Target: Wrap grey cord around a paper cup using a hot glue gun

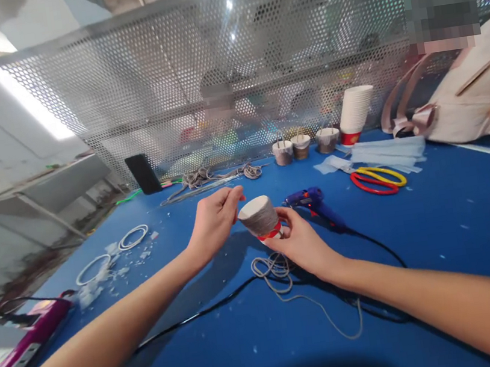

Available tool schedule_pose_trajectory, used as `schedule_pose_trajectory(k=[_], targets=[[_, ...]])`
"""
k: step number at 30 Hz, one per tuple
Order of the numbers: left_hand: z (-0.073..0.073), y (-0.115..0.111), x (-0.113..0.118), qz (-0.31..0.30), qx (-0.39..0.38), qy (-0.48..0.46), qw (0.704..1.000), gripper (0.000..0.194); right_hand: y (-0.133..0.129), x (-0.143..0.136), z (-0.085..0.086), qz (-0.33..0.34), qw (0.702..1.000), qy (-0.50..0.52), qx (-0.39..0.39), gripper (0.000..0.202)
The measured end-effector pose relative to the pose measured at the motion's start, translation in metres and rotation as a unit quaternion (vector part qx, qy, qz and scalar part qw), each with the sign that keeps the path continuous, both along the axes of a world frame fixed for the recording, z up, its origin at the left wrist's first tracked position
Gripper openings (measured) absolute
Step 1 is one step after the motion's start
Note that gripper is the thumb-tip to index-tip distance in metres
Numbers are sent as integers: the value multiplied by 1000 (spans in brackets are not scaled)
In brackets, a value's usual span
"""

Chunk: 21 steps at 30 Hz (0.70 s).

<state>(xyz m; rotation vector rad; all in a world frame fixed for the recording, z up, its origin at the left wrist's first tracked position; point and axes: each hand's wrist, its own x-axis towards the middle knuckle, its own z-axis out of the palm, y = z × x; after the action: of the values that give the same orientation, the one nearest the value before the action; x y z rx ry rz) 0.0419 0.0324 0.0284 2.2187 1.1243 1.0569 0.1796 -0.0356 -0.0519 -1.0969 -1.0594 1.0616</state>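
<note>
A paper cup [258, 220], wound with grey cord over much of its side, is tilted above the blue table. My right hand [303, 241] grips it from the right around its red and white lower part. Close to the cup's left rim, my left hand [214, 221] is closed with thumb and fingers pinched together; what they hold, if anything, I cannot make out. Below the cup lies a loose coil of grey cord [274, 266], one strand trailing right. A blue glue gun [313, 199] rests just right of the cup.
Wrapped cups [283, 152], stacked paper cups [356, 113], scissors [376, 180] and clear strips [387, 154] line the back. A phone [143, 174] leans on the perforated screen [146, 100]. Left are white rings [133, 237] and a power strip [29, 335]; a black cable [199, 312] crosses the table.
</note>
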Motion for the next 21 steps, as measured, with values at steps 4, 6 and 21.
schedule_pose_trajectory(k=[4, 6, 21], targets=[[-8, -14, 3, -23, -4, -13, 1000, 24, 1, -2, -5, -2, 1000, 0, 21, 49], [-14, -22, 3, -57, -4, 31, 998, 21, 3, -2, -8, -8, 999, -6, 32, 47], [-40, -19, -8, -81, -111, -23, 990, 48, -20, 5, 11, 10, 985, -172, -17, 59]])
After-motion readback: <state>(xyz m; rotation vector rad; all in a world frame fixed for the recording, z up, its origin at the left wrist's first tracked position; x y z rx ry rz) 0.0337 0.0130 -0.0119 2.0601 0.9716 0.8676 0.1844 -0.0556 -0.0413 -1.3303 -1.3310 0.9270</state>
